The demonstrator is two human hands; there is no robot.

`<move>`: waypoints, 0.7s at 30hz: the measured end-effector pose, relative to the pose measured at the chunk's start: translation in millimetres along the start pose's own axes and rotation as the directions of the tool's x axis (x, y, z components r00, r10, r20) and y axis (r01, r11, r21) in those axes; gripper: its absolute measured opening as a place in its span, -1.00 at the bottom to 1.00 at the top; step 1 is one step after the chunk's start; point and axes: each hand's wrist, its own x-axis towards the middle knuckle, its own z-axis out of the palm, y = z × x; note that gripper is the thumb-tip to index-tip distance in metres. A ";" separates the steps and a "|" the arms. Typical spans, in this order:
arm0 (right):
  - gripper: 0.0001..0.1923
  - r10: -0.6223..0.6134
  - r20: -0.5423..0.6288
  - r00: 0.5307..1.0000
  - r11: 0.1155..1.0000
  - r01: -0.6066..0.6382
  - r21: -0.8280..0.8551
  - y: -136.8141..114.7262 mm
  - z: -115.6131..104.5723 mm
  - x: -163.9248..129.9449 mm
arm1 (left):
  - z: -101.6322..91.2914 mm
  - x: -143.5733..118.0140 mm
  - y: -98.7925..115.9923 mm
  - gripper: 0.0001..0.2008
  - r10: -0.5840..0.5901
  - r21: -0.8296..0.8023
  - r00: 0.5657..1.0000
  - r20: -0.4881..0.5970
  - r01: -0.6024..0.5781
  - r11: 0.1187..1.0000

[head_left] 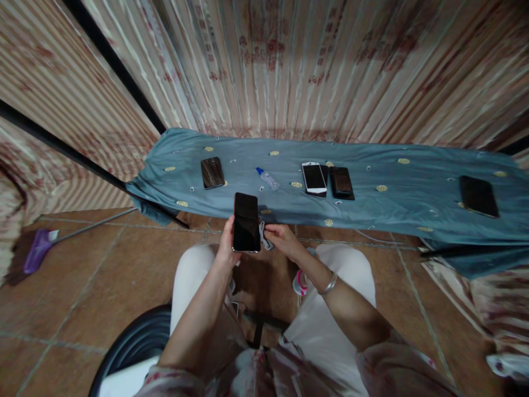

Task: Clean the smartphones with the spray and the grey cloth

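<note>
A black smartphone [246,223] stands tilted up in my left hand [226,242], its dark screen facing me. Close by on its right, my right hand [283,240] pinches a crumpled grey cloth [265,237] at the phone's edge. Whether the cloth touches the phone I cannot tell. Just beyond, on the blue cloth-covered table [248,151], lies a small clear bottle with a blue cap [269,179]. To its left rests a dark phone with a streaky reflection [212,172]. Right of the bottle, a white phone [314,177] overlaps a dark one, beside more stacked dark phones [341,182].
Another dark phone or small tablet [479,196] lies at the table's right end. Striped curtains [264,66] hang behind. Black poles [119,71] slant down at the left. On the tiled floor are a purple broom [39,251] and, beside my leg, a round black object [132,342].
</note>
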 end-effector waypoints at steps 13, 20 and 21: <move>-0.67 0.164 0.065 0.984 0.961 -0.175 0.216 -7.5 7.5 -11.7 | -8.3 7.3 2.3 -0.38 -0.047 0.001 0.992 0.116 0.047 0.999; -0.65 0.207 0.077 0.975 0.947 -0.219 0.236 -5.7 12.2 -20.3 | -8.6 13.0 -0.3 -0.46 0.029 0.009 0.998 0.053 -0.029 1.000; -0.66 0.206 0.071 0.976 0.947 -0.217 0.236 -4.8 13.3 -20.4 | -8.5 14.0 -0.6 -0.46 0.041 0.015 0.998 0.037 -0.041 0.999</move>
